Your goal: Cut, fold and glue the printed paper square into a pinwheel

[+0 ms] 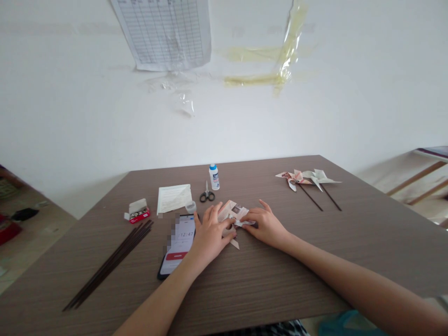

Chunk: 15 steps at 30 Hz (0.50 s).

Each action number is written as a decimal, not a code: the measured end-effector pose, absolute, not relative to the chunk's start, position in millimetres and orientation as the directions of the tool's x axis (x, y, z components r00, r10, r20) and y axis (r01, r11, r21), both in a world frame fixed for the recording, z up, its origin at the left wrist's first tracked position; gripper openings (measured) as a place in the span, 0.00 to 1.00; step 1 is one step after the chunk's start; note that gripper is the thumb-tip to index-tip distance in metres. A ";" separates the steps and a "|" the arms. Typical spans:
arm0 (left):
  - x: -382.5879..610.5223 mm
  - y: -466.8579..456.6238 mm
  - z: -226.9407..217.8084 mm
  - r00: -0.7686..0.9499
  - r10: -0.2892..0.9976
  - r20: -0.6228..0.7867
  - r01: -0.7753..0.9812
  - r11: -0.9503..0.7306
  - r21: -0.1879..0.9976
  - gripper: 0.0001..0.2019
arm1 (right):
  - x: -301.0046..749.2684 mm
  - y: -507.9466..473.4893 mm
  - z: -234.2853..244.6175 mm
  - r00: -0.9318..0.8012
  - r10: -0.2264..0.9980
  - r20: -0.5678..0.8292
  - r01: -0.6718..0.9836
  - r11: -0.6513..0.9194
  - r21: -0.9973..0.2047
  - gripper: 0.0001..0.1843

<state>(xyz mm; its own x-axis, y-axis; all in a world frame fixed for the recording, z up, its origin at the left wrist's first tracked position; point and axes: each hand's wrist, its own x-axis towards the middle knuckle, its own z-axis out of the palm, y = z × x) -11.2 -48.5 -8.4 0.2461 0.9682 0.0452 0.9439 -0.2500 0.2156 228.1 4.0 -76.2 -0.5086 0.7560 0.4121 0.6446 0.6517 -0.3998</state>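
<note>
A partly folded paper pinwheel [234, 215] lies on the brown table [315, 261] between my hands. My left hand [210, 233] rests on its left side, fingers pressing the paper down. My right hand [265, 225] pinches a folded flap at its right side. Parts of the paper are hidden under my fingers. Two finished paper pinwheels on dark sticks [308, 179] lie at the far right of the table.
A phone [177, 249] showing a timer lies beside my left wrist. A bundle of dark sticks [112, 263] lies to the left, with a small red box [138, 211], a paper stack [174, 198], scissors [207, 193] and a glue bottle [214, 177] farther back.
</note>
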 end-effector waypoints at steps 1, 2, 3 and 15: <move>-11.1 -48.5 -8.2 0.243 0.969 0.036 0.944 -0.245 0.220 0.18 | 228.0 4.0 -76.2 -0.506 0.759 0.410 0.646 0.649 -0.403 0.10; -11.0 -48.6 -8.0 0.241 0.970 0.035 0.943 -0.243 0.226 0.18 | 227.9 4.0 -76.3 -0.503 0.760 0.411 0.646 0.647 -0.405 0.10; -10.8 -48.7 -7.7 0.239 0.970 0.034 0.943 -0.240 0.231 0.17 | 227.9 4.1 -76.4 -0.502 0.761 0.412 0.646 0.646 -0.406 0.10; -12.9 -45.0 -11.0 0.216 0.976 0.020 0.938 -0.213 0.275 0.22 | 228.4 3.5 -75.9 -0.510 0.755 0.412 0.644 0.652 -0.400 0.09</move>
